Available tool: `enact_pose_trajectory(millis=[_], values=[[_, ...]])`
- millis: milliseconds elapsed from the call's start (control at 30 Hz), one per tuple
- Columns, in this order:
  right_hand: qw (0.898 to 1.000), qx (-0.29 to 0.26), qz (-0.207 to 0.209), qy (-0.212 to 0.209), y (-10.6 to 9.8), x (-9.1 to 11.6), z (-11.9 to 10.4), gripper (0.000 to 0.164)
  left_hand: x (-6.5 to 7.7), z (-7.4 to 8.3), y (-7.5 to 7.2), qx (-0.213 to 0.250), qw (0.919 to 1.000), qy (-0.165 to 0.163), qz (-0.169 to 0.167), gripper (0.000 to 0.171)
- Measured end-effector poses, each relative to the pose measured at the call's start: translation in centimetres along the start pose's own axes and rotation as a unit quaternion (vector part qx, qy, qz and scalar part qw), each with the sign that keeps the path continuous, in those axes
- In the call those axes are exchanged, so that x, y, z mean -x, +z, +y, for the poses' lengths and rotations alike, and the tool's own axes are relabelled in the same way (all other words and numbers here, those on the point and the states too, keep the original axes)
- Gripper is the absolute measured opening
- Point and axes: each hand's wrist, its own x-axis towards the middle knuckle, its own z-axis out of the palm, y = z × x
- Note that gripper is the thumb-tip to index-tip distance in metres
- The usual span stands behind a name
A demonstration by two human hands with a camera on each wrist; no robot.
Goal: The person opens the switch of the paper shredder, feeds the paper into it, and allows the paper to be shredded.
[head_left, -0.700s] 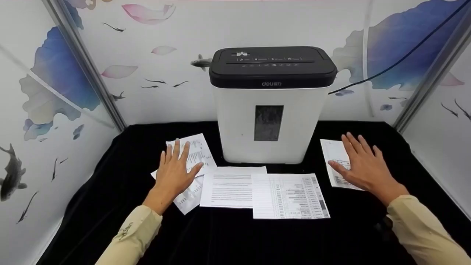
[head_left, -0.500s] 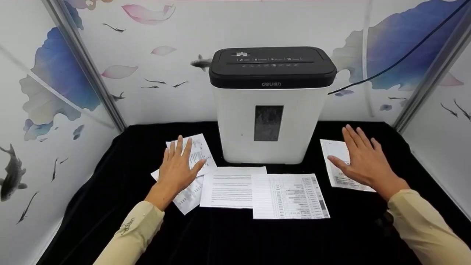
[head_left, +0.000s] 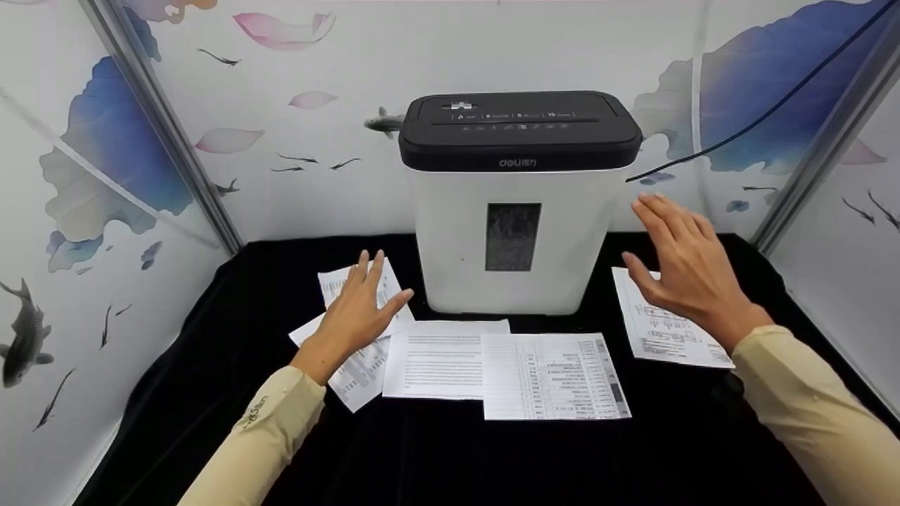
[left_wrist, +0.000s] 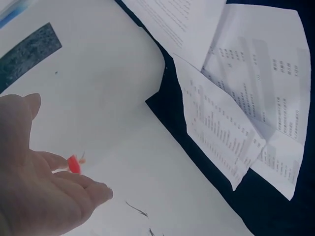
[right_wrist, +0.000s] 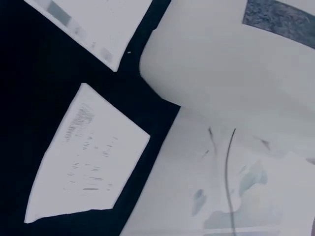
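Note:
A paper shredder (head_left: 450,239) with a white body and black top stands at the back middle. My left hand (head_left: 355,309) hovers over two overlapping printed sheets (head_left: 358,376) at the left, fingers spread and holding nothing. In the left wrist view, that hand (left_wrist: 44,187) shows against the shredder and wall, apart from the papers. Raised to the right of the shredder, my right hand (head_left: 692,270) has its fingers extended and nothing in it. Below it lies a single printed sheet (head_left: 668,334), partly hidden by the hand and wrist. The right wrist view shows this sheet (right_wrist: 93,162) but no hand.
In front of the shredder, a page of text (head_left: 436,362) lies partly under a sheet with a table (head_left: 555,379). Black cloth (head_left: 450,457) covers the table. Printed panels (head_left: 295,197) enclose the back and sides. A black cable (head_left: 745,130) runs behind the shredder's right side.
My right hand has risen off the right sheet toward the shredder's side, uncovering more print. My left hand has shifted right and slightly up. Papers and shredder stay in place.

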Motion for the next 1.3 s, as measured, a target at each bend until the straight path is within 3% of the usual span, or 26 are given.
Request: enact_pose_trajectory(millis=[200, 367, 667, 900, 1300], values=[[0.998, -0.014, 0.027, -0.046, 0.0, -2.7, -0.8, 0.059, -1.0, 0.9, -0.3, 0.054, 0.9985, 0.009, -0.008, 0.089], [0.997, -0.024, 0.023, -0.072, 0.0, -4.4, -1.5, 0.06, -2.0, 1.8, -0.1, 0.093, 0.9955, 0.022, 0.0, 0.088], [0.994, -0.024, 0.028, -0.102, 0.7, -7.0, -2.8, 0.06, -3.8, 3.5, 0.3, 0.176, 0.9827, 0.031, 0.048, 0.096], [0.993, -0.002, -0.013, -0.116, 0.6, -9.0, -3.4, 0.059, -5.6, 4.8, -0.3, 0.226, 0.9679, 0.019, 0.108, 0.094], [0.989, -0.006, -0.105, -0.108, 1.1, -13.8, -5.5, 0.064, -7.6, 6.0, -0.9, 0.268, 0.9554, 0.015, 0.123, 0.087]])
